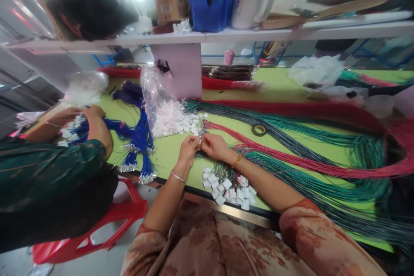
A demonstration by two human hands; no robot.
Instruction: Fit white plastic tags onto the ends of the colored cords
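Observation:
My left hand (188, 150) and my right hand (216, 146) meet over the near edge of the table, fingertips pinched close together. A small whitish piece, apparently a connector (199, 140), shows between them, mostly covered by the fingers. What my right fingertips pinch is too small to make out. Just beyond lie the metal-tipped ends of a bundle of red wires (246, 136). White connector housings (173, 118) spill from a clear plastic bag (152, 90) behind my left hand. Below my right forearm lies a pile of wired white connectors (226, 187).
Green wires (323, 131) and dark grey wires (284, 138) stretch rightward, with a tape roll (258, 130) among them. At left, a co-worker's hands (92, 114) handle blue wires (140, 131) beside a red stool (119, 211). A shelf (213, 36) holding a blue bin (211, 10) spans the back.

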